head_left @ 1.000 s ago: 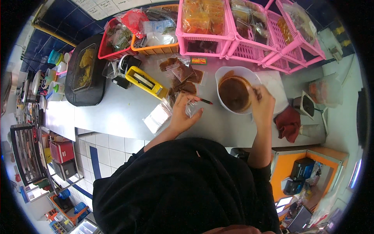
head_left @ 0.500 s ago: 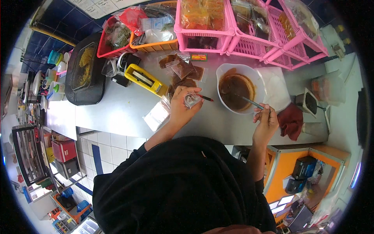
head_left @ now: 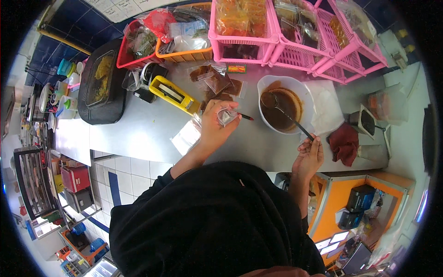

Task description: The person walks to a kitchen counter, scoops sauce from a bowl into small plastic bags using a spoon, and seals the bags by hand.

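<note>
- Your right hand pinched a long-handled metal ladle, its scoop inside the round white plastic bowl of brown sauce.
- Your left hand curled around a small clear plastic bag, left of the bowl.

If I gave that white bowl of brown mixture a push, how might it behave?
The bowl would likely slide, as the counter looks smooth. The brown mixture looks wet, so it might slosh; pooled low in the bowl, it probably makes tipping less likely.
</note>
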{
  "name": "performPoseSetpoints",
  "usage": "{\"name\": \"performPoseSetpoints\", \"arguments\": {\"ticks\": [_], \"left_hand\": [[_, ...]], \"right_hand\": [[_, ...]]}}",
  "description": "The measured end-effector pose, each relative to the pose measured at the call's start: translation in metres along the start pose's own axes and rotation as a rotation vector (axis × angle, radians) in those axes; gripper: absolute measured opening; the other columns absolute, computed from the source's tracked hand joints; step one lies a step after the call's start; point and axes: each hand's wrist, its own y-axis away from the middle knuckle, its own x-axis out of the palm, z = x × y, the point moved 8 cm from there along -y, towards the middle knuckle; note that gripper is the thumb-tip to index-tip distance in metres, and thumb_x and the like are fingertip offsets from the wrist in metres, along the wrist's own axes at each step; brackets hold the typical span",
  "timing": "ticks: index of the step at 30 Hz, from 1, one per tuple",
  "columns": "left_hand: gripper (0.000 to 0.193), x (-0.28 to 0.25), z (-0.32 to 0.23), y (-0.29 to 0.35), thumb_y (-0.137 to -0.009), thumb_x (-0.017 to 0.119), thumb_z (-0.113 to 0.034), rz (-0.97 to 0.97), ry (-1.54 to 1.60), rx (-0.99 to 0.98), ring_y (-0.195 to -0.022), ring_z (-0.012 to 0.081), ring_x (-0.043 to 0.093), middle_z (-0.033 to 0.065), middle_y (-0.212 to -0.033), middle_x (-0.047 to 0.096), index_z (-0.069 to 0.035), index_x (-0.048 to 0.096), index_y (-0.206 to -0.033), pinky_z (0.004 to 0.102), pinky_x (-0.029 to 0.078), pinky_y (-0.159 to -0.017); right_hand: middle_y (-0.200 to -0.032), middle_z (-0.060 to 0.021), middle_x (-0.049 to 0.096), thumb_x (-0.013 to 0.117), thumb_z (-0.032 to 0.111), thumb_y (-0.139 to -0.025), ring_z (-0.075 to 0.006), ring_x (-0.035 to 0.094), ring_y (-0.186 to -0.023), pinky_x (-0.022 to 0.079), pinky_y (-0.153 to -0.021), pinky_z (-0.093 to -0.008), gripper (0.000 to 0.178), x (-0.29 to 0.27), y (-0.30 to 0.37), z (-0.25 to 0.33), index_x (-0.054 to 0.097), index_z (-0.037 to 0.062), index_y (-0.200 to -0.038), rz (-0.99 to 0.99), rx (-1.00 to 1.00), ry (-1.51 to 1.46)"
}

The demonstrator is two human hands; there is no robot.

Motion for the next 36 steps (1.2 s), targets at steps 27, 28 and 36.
{"name": "performPoseSetpoints", "arguments": {"ticks": [27,28,36], "left_hand": [[0.031,0.086,-0.068,-0.071,-0.075,0.073,-0.003,0.243,0.484,0.057,-0.088,0.0123,0.061,0.006,-0.095,0.066,-0.002,0.062,-0.104,0.0282,0.048,-0.08],[0.029,0.082,-0.075,-0.072,-0.072,0.073,-0.006,0.188,0.521,0.104,-0.081,0.0139,0.062,0.0067,-0.086,0.066,-0.003,0.064,-0.1,0.0287,0.048,-0.075],[0.034,0.091,-0.072,-0.067,-0.08,0.069,0.006,0.352,0.683,-0.05,-0.101,0.011,0.06,0.0034,-0.108,0.063,0.0,0.056,-0.111,0.0285,0.049,-0.091]], "right_hand": [[-0.077,-0.0107,0.066,0.049,0.022,-0.1,-0.0071,0.055,-0.052,0.041,-0.042,-0.0161,0.027,0.034,0.023,0.137,0.06,-0.0016,-0.102,0.044,-0.387,-0.234],[-0.075,-0.011,0.066,0.047,0.023,-0.101,-0.0079,0.054,-0.048,0.04,-0.041,-0.0164,0.028,0.035,0.026,0.142,0.06,-0.0019,-0.102,0.052,-0.432,-0.18],[-0.071,-0.0127,0.063,0.039,0.022,-0.103,-0.0107,0.052,-0.043,0.041,-0.039,-0.0189,0.03,0.042,0.043,0.16,0.054,-0.0033,-0.105,0.145,-0.714,-0.006]]}}
